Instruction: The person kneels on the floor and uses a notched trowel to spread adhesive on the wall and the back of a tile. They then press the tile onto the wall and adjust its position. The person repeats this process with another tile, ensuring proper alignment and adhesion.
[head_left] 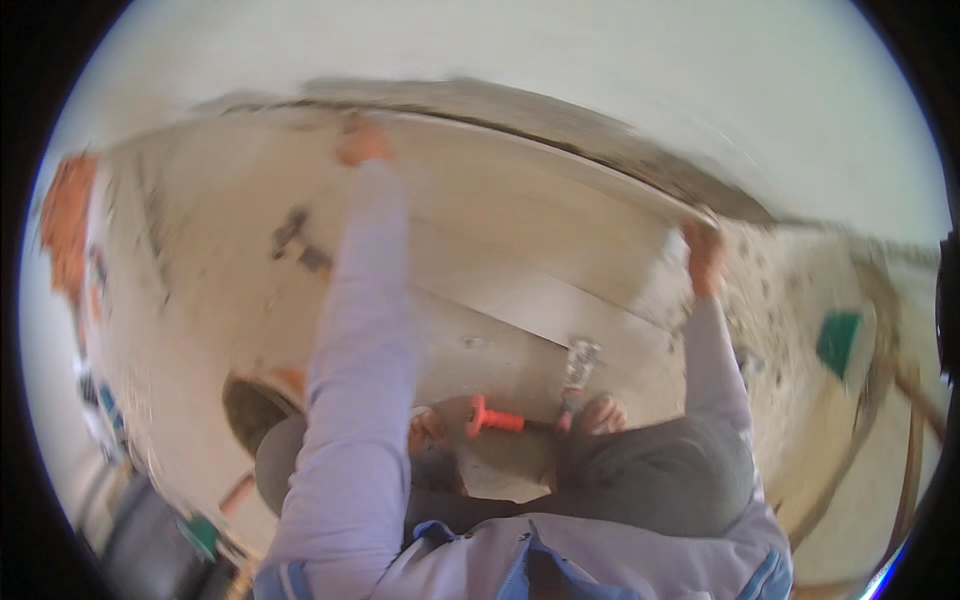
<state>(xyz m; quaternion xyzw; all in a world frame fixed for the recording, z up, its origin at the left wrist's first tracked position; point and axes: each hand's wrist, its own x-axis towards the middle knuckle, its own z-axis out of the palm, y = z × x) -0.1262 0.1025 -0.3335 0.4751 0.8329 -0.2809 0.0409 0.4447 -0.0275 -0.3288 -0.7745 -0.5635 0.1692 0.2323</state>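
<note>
A long pale tile strip (540, 165) lies along the foot of the wall, its far edge next to the rough gap there. My left hand (362, 140), blurred, is closed at the strip's far edge near its left end. At the right end of the strip, my right hand (705, 255) is closed on its corner. Both arms reach far forward. Near my feet lie a chisel with an orange hand guard (497, 418) and a putty knife with a smeared, pale blade (578, 368). Left of my left forearm rests a hammer (298, 242).
A round bowl (250, 412) stands by my left knee. Several orange-red bricks (68, 225) are at the far left. On the right are a green object (838, 342) and scattered debris (770, 290). The white wall (600, 50) rises ahead.
</note>
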